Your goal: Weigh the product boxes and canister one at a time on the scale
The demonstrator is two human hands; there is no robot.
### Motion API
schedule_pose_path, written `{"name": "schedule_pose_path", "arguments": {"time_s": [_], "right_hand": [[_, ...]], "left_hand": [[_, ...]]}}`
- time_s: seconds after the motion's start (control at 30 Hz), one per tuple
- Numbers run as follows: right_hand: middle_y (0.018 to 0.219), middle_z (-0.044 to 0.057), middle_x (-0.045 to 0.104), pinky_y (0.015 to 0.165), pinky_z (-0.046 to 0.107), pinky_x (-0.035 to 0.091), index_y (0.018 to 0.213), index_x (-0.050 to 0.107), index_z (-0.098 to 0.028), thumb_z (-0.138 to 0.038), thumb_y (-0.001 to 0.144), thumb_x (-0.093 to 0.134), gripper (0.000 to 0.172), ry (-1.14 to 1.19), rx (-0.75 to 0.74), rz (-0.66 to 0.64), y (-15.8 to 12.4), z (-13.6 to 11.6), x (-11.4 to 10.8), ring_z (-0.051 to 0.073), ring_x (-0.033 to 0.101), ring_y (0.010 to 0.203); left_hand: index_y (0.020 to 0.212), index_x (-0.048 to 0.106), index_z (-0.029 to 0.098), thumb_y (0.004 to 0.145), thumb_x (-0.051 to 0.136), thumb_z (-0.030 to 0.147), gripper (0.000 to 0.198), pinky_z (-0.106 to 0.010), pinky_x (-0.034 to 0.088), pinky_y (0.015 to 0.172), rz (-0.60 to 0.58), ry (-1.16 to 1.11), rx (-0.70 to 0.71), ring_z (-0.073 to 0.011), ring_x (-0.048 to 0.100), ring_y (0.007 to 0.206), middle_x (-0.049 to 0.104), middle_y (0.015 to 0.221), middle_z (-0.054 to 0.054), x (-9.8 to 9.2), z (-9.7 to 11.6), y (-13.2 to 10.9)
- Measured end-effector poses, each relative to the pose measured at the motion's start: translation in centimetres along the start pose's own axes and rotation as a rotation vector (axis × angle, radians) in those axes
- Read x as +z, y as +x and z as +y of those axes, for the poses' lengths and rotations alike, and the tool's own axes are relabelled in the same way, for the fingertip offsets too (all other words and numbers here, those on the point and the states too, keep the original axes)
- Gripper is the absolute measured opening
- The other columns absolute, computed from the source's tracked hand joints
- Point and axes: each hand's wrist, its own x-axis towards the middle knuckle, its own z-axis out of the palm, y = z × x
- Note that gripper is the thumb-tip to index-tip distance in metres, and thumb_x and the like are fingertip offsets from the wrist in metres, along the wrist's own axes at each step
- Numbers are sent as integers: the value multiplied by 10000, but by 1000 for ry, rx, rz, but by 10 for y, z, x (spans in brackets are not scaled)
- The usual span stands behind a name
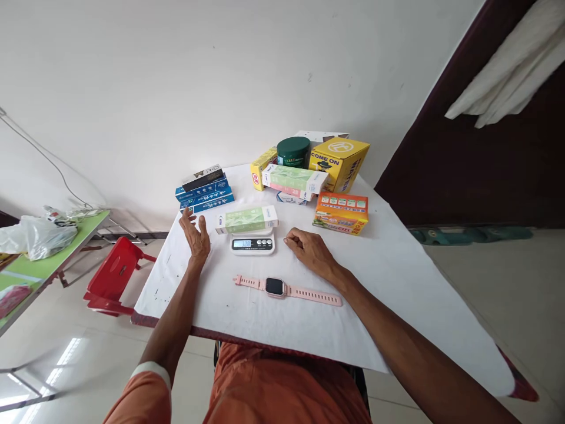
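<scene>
A small white digital scale with a lit display sits on the white-covered table, and a pale green and white carton lies across its top. My left hand is to the left of the scale, fingers spread and holding nothing, close to the blue boxes. On the scale's right, my right hand rests on the cloth with its fingers curled closed; nothing shows in them. A pink-strapped smartwatch lies stretched out flat in front of the scale.
Behind the scale stand a dark-green-lidded tub, a yellow box, another green-pink carton and an orange box. A black box tops the blue ones. Left of the table are a red chair and a green table.
</scene>
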Motion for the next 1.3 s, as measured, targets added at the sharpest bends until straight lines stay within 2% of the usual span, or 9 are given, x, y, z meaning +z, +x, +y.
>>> {"name": "schedule_pose_path", "arguments": {"time_s": [0.23,0.37,0.43,0.57,0.67,0.77,0.9,1.1,1.3], "right_hand": [[719,35,693,646,289,411,796,588,-222,-344,936,511,201,-3,-14,2,0,-2,-1,184,602,646],[707,33,693,637,291,416,800,602,-223,-350,929,521,199,-5,3,-8,0,-2,-2,189,609,646],[699,30,693,632,291,420,798,604,-225,-355,928,527,199,-7,6,-10,0,-3,-2,189,607,641],[692,29,688,631,295,429,789,591,-230,-368,927,527,205,-8,4,-4,-1,-4,-3,191,607,634],[686,27,678,632,299,434,782,578,-235,-374,927,525,208,-9,8,-4,-2,-6,-4,192,607,631],[678,27,667,630,303,436,773,567,-235,-379,927,519,217,-10,9,-6,-3,-7,-5,193,603,626],[684,30,673,631,304,449,776,567,-237,-371,935,515,215,-2,6,-16,-3,-8,-5,194,607,628],[664,25,656,622,307,441,759,547,-246,-362,930,519,208,-20,3,-9,-2,-8,-4,196,596,619],[666,20,661,609,301,435,762,550,-245,-359,933,515,209,-13,-1,1,-3,-8,-5,188,590,609]], "left_hand": [[1578,322,219,1051,330,632,670,-439,476,1023,-94,76,11,-259,589,1154,542,1360,-181,0,10,-3],[1612,246,225,1040,383,623,711,-512,422,1091,-190,172,90,-312,550,1269,528,1430,-201,-4,25,-4],[1590,300,226,1017,447,640,722,-540,372,1134,-299,229,193,-337,511,1339,529,1463,-198,-2,39,-3],[1493,463,216,989,557,595,637,-518,274,1214,-670,310,409,-321,483,1392,568,1457,-161,11,69,4],[1457,499,207,996,573,530,568,-526,270,1209,-864,386,421,-319,515,1348,599,1395,-153,23,79,12],[1428,524,179,1005,572,465,512,-492,372,1114,-945,410,378,-319,545,1276,609,1326,-150,29,79,18],[1396,549,200,1016,563,451,455,-458,409,1062,-932,330,366,-300,551,1247,608,1292,-130,21,69,29],[1407,553,218,982,612,416,473,-489,376,1097,-704,442,273,-336,519,1265,594,1330,-149,0,28,85],[1365,614,241,931,651,406,466,-543,328,1136,-646,545,200,-370,456,1291,558,1350,-160,5,-16,126]]}}
